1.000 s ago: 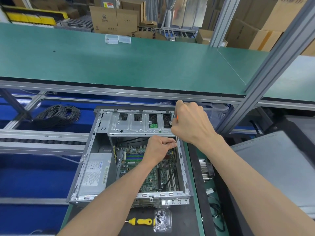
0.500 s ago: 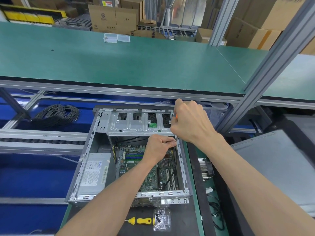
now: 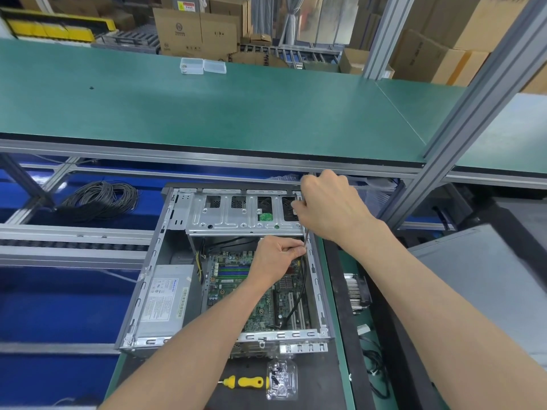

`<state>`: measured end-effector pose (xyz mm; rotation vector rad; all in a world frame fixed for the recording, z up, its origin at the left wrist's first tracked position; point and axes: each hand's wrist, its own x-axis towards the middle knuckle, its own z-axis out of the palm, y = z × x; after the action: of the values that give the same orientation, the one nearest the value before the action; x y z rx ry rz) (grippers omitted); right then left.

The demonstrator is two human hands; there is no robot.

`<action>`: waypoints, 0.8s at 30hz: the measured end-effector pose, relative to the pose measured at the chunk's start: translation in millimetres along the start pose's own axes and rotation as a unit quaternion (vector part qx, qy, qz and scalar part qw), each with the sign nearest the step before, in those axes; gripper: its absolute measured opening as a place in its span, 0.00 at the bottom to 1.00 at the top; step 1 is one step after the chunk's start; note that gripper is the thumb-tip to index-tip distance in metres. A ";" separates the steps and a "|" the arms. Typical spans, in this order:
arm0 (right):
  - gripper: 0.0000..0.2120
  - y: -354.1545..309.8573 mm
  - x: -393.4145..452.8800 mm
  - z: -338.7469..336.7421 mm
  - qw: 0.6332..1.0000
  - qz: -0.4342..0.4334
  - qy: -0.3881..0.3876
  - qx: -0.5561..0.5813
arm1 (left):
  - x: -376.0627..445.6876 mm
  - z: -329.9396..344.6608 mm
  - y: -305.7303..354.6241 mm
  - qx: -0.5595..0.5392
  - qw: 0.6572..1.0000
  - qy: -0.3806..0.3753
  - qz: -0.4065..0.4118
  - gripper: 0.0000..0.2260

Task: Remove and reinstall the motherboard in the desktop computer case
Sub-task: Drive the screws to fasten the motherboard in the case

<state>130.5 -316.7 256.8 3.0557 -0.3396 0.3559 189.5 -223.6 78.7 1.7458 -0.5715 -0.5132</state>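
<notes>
Progress looks early or middle: the green motherboard [image 3: 248,294] lies inside the open grey metal computer case [image 3: 148,276], at its right side, cables attached. Whether it is being removed or reinstalled I cannot tell. The right hand [image 3: 328,211] grips a thin screwdriver [image 3: 306,234] at the case's far right corner; the left hand [image 3: 276,257] pinches near its tip. By the case's near edge, a small clear plastic box [image 3: 281,380] holds screws, beside a yellow-handled screwdriver [image 3: 245,382].
</notes>
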 end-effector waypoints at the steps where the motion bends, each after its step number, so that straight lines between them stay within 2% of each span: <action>1: 0.06 1.7 1.2 -2.5 0.999 -0.032 -0.028 0.022 | -1.1 -0.1 -0.5 -0.003 1.000 -0.006 0.003 0.05; 2: 0.03 3.3 2.0 -6.5 0.995 -0.066 -0.055 0.044 | -2.0 -0.4 -0.9 -0.004 1.000 -0.010 0.006 0.05; 5: 0.13 7.5 2.2 -17.0 0.983 -0.101 -0.123 0.087 | -3.4 -0.8 -1.3 0.010 1.000 -0.010 -0.002 0.05; 7: 0.11 5.7 1.5 -16.3 0.991 -0.082 -0.092 0.056 | -0.9 0.6 0.1 0.038 0.999 -0.004 -0.001 0.05; 8: 0.12 4.4 1.9 -15.0 0.997 -0.056 -0.061 0.002 | 0.7 1.7 1.3 0.053 0.999 -0.003 0.003 0.05; 10: 0.19 3.2 6.3 -14.8 0.994 -0.027 -0.047 -0.090 | 3.3 3.4 1.3 0.065 0.998 -0.003 0.010 0.04; 13: 0.10 4.4 5.1 -18.5 0.992 -0.078 -0.101 0.011 | 2.9 3.0 -1.4 0.078 0.997 0.000 0.022 0.05; 15: 0.18 8.0 0.4 -23.1 0.982 -0.099 -0.147 0.071 | 4.4 3.1 -4.9 0.090 0.995 0.000 0.033 0.05; 16: 0.18 8.2 -2.4 -22.5 0.986 -0.089 -0.127 0.063 | 4.9 3.6 -5.7 0.099 0.995 -0.002 0.034 0.05; 18: 0.20 5.1 -4.3 -18.2 0.996 -0.042 -0.047 -0.061 | 7.0 5.0 -5.1 0.127 0.991 -0.008 0.032 0.05; 19: 0.22 4.9 -2.9 -16.2 0.992 -0.027 -0.028 -0.119 | 8.1 5.7 -5.1 0.137 0.990 -0.013 0.032 0.05; 20: 0.20 4.8 -1.6 -14.5 0.991 -0.025 -0.022 -0.131 | 8.5 5.9 -4.7 0.142 0.989 -0.017 0.035 0.05; 22: 0.11 6.2 -1.6 -15.3 0.996 -0.060 -0.053 -0.027 | 8.4 5.4 -4.1 0.148 0.988 -0.019 0.045 0.04; 24: 0.16 10.1 -1.6 -21.8 0.987 -0.093 -0.117 0.058 | 8.3 4.5 -5.5 0.148 0.988 -0.016 0.049 0.03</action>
<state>121.9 -324.7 277.8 3.2135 -0.0412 0.0080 193.9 -231.0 71.9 1.9809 -0.7842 -0.4012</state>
